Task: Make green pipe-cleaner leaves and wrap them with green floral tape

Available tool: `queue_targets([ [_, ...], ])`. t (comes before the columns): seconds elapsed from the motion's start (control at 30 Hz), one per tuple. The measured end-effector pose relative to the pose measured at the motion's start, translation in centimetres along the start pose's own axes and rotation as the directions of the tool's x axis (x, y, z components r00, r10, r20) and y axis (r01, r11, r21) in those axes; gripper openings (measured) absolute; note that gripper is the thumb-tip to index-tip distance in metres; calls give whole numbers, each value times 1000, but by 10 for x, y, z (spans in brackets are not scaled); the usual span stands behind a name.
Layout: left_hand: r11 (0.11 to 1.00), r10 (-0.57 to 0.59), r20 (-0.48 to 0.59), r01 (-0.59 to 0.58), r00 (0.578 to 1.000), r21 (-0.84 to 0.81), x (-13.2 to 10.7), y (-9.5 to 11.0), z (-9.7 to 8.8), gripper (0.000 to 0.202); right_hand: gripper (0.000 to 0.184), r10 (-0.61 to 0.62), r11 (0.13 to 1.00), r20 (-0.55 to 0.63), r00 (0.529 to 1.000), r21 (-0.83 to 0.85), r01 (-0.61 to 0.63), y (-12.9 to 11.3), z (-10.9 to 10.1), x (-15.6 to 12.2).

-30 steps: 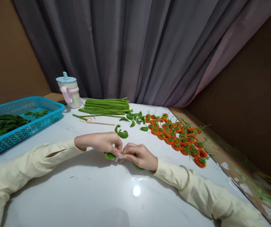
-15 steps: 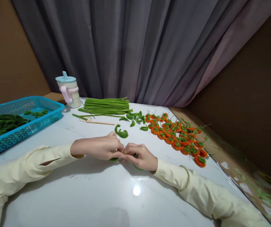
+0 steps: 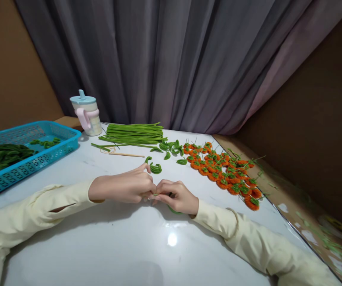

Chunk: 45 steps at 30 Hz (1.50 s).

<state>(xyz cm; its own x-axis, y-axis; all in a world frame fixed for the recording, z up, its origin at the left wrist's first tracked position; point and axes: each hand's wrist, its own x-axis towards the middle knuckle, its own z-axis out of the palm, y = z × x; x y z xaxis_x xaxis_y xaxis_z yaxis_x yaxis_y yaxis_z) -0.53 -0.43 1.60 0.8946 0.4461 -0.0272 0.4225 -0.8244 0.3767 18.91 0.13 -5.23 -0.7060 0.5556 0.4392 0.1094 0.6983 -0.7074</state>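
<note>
My left hand [image 3: 135, 184] and my right hand [image 3: 177, 196] meet fingertip to fingertip over the white table, both closed in a pinch. Between them is a bent green pipe cleaner [image 3: 173, 209]; part of it shows below my right palm, and a bit of green shows at the fingertips. My fingers hide most of its shape. Just beyond my left hand lie several curled green pipe cleaner pieces [image 3: 156, 169]. Farther back is a group of green pipe cleaner leaves [image 3: 172, 147], with a single leaf [image 3: 182, 161] nearer to me.
A bundle of straight green pipe cleaners [image 3: 135, 134] lies at the back, with a thin wooden stick [image 3: 126, 155] before it. Orange pipe cleaner persimmons [image 3: 223, 183] cover the right side. At left are a blue basket [image 3: 54, 153] of green pieces and a lidded cup [image 3: 89, 115].
My left hand has turned and its fingers have curled in lower; the green bit that showed beneath it is out of sight. My right hand has stayed nearly still.
</note>
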Motion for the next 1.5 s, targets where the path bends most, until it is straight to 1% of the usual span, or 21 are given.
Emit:
queue_targets([
  [0.1,994,-36,-4,35,999,-99,0,0,-1,23,27,-8,999,-15,1000,31,8,-1,0,1],
  [0.17,987,-64,12,66,998,-146,0,0,-2,25,25,-9,999,-19,1000,42,10,-1,0,1],
  [0.3,983,-95,75,105,993,-148,1,0,-2,23,25,-18,999,-12,1000,33,18,-2,0,1],
  [0.37,982,-101,54,109,993,-156,1,0,0,19,27,-18,999,-19,1000,26,19,-2,0,1],
  [0.47,986,-79,-21,75,997,-150,2,-1,3,23,30,4,999,-17,1000,37,-3,-2,-1,1],
  [0.57,994,-45,-56,39,997,-104,3,-2,4,27,31,77,988,-9,997,134,-75,-3,-2,1],
  [0.7,996,-61,-108,53,992,-77,6,-6,4,34,31,173,918,45,984,354,-177,-4,-2,3],
  [0.77,994,-84,-125,74,989,-86,7,-8,7,35,31,214,860,78,974,458,-226,-3,-2,3],
  [0.87,993,-101,-139,90,985,-82,8,-11,11,37,33,298,749,127,946,583,-314,-1,0,4],
  [0.97,999,-53,-160,52,986,-12,9,-12,15,37,33,356,669,176,918,638,-381,1,-1,5],
  [1.1,999,52,-146,-49,988,23,8,-13,22,34,34,370,642,266,890,619,-452,4,-7,6],
  [1.17,996,92,-173,-89,981,29,7,-13,29,31,34,362,634,322,875,603,-484,5,-10,6],
  [1.23,991,130,-235,-117,963,70,7,-14,40,28,34,346,630,379,858,585,-512,6,-14,6],
  [1.33,972,207,-327,-157,922,173,7,-14,56,26,31,323,642,446,835,546,-539,7,-17,5],
  [1.4,955,258,-348,-185,901,231,8,-13,63,25,29,302,658,469,830,527,-537,6,-19,5],
  [1.5,943,295,-343,-213,892,258,10,-12,66,24,27,270,672,499,823,515,-533,5,-21,6],
])
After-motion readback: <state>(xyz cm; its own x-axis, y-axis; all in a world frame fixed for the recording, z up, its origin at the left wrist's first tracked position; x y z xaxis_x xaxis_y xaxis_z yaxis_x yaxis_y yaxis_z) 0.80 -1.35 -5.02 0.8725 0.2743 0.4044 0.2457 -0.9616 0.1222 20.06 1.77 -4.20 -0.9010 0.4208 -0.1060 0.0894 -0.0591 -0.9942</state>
